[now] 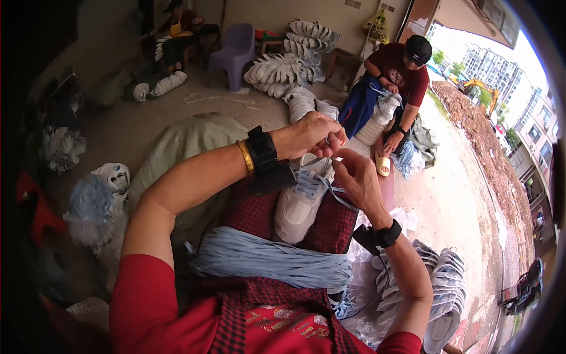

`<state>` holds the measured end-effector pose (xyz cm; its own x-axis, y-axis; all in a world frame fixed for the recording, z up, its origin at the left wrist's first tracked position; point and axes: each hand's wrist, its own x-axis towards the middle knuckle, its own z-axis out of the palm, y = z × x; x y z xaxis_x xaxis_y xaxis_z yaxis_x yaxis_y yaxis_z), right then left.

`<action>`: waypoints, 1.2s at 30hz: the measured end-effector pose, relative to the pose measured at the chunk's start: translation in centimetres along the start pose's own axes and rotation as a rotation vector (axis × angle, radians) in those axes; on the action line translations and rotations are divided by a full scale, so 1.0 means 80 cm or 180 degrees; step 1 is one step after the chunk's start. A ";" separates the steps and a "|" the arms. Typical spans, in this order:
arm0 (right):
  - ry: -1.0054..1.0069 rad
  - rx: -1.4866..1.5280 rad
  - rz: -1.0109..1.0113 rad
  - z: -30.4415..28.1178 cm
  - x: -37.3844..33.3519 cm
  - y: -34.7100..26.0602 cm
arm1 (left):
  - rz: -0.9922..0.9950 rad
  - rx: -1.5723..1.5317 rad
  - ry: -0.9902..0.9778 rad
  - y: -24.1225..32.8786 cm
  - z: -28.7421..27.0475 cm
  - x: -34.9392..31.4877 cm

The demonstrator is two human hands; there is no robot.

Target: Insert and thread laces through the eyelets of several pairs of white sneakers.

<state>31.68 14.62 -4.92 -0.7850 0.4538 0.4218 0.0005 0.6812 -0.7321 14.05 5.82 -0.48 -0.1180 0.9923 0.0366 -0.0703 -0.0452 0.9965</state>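
Note:
A white sneaker [295, 209] lies on my lap over a red checked cloth [253, 215], its toe toward me. Light blue laces [318, 186] run through its eyelets. My left hand [312, 134] is closed above the shoe's far end, pinching a lace end. My right hand [356, 177] sits just to the right of the shoe, fingers pinched on another lace strand. A thick bundle of light blue laces [271, 259] rests across my lap below the shoe.
A pile of white shoes [439, 289] lies at my lower right. A large grey-green sack [200, 135] is at my left. Another person [395, 76] in a dark red shirt sits ahead, handling shoes. Stacks of shoes [283, 68] and a purple plastic chair [236, 50] stand farther back.

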 end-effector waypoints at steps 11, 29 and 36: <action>0.1193 0.1784 0.0977 -0.073 -0.024 0.090 | 0.0375 -0.1202 0.2017 -0.056 -0.198 -0.083; 0.0262 -0.1279 -0.0501 -0.020 -0.033 0.029 | 0.1201 0.2969 0.0625 -0.078 -0.044 -0.116; -0.0259 -0.1326 -0.0309 -0.013 -0.025 0.050 | 0.1099 0.2738 0.0455 -0.089 -0.058 -0.094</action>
<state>33.88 17.04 -8.13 -0.8399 0.3409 0.4222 0.1613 0.8997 -0.4056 10.86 -1.81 -8.22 -0.1204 0.9137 0.3881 0.7411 -0.1773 0.6475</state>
